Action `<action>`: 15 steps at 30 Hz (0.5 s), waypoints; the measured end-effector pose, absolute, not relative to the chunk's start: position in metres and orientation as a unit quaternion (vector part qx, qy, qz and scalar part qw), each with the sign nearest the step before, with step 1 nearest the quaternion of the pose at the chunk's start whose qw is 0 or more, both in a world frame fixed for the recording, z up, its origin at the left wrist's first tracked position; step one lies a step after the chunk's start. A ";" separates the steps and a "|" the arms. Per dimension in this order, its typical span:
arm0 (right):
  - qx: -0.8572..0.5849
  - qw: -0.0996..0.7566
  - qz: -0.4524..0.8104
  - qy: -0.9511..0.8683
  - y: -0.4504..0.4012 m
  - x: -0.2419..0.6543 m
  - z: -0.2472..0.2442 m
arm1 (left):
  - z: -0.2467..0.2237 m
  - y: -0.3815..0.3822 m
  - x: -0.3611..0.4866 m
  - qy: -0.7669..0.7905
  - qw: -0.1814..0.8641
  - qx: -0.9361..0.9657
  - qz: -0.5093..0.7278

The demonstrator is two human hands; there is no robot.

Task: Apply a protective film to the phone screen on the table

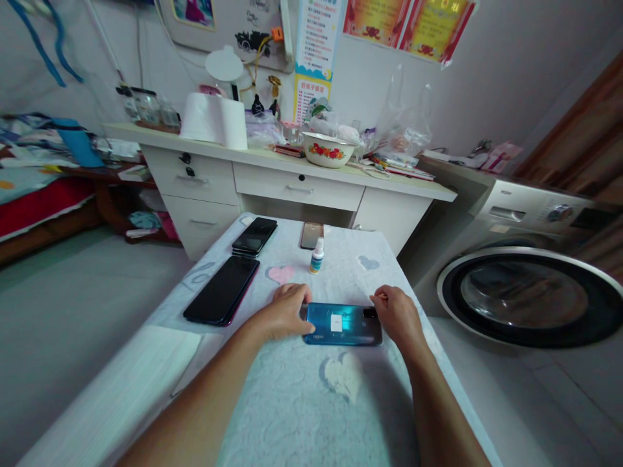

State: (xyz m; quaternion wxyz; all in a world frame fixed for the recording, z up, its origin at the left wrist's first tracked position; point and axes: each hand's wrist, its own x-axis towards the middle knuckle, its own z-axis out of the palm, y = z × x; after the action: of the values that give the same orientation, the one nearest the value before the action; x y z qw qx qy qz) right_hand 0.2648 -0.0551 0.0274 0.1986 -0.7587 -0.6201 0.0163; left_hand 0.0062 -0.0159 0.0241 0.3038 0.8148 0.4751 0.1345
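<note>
A blue smartphone (pixel 351 323) lies back side up and crosswise before me, with a small white label in the middle of its back and a dark camera block at the right. My left hand (pixel 288 312) grips its left end, the thumb on the near corner. At the other end, my right hand (pixel 398 319) is closed at the far right corner beside the camera block; its fingertips are partly hidden. Just beyond the phone stands a small white spray bottle (pixel 316 257) with a blue-green label.
On the cloth-covered table (pixel 292 402), a large dark phone (pixel 222 289) and a stack of phones (pixel 255 235) lie at the left. A brownish phone (pixel 312 235) lies at the far edge. Behind is a white desk (pixel 302 183); a washing machine (pixel 487 214) stands to the right.
</note>
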 end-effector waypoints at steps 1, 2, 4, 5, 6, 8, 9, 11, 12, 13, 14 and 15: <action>-0.768 0.192 0.012 -0.611 -0.055 0.266 0.027 | 0.025 -0.017 0.006 0.477 0.307 0.812 0.134; -0.777 0.185 0.012 -0.602 -0.055 0.267 0.027 | 0.026 -0.017 0.006 0.476 0.310 0.812 0.134; -0.790 0.177 0.024 -0.587 -0.056 0.267 0.027 | 0.026 -0.018 0.005 0.467 0.322 0.812 0.135; -0.794 0.177 0.035 -0.581 -0.056 0.266 0.028 | 0.026 -0.017 0.005 0.460 0.332 0.811 0.139; -0.795 0.183 0.046 -0.576 -0.057 0.265 0.028 | 0.025 -0.017 0.005 0.453 0.345 0.809 0.145; -0.793 0.204 0.068 -0.571 -0.057 0.264 0.030 | 0.024 -0.016 0.004 0.441 0.377 0.799 0.157; -0.790 0.216 0.079 -0.569 -0.057 0.263 0.030 | 0.023 -0.015 0.004 0.435 0.395 0.792 0.165; -0.785 0.238 0.099 -0.563 -0.057 0.264 0.031 | 0.023 -0.014 0.005 0.422 0.428 0.778 0.182; -0.784 0.248 0.109 -0.559 -0.057 0.265 0.031 | 0.022 -0.014 0.005 0.417 0.442 0.771 0.191; -0.783 0.258 0.119 -0.554 -0.057 0.265 0.031 | 0.023 -0.014 0.006 0.413 0.452 0.765 0.200; -0.781 0.268 0.129 -0.549 -0.057 0.266 0.031 | 0.023 -0.014 0.006 0.411 0.459 0.759 0.209; -0.779 0.279 0.137 -0.544 -0.057 0.266 0.031 | 0.023 -0.014 0.006 0.411 0.462 0.755 0.217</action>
State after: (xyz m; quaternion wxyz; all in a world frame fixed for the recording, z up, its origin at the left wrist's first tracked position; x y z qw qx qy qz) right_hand 0.2659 -0.0566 0.0306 0.2791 -0.7794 -0.5440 0.1366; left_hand 0.0064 -0.0143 0.0232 0.4623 0.7550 0.4110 0.2174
